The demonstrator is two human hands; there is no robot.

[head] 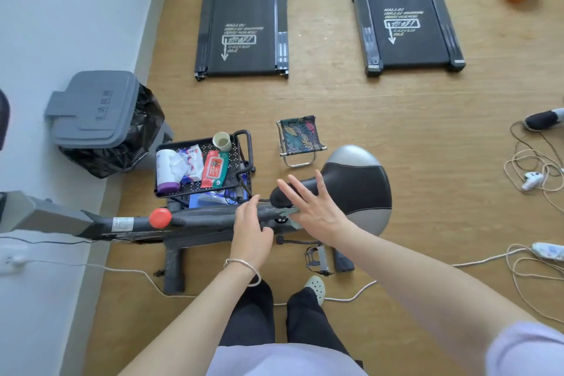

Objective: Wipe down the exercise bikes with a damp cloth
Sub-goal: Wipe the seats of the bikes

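The exercise bike [195,221] lies across the middle of the view, with a black and grey saddle [357,186] at the right and a red knob [160,218] on its frame. My right hand [311,204], fingers spread and straight, presses a pale green cloth [292,214] against the frame just below the saddle's nose. Only a small edge of the cloth shows under the palm. My left hand [251,227] rests on the frame tube left of the cloth, its fingers curled over the tube.
A black cart tray [235,162] with wipes, a bottle and a cup stands behind the bike. A grey lidded bin [94,113] is at the left wall, a folding stool [300,139] is behind the saddle, two treadmills [244,12] farther back. Cables [534,168] lie at right.
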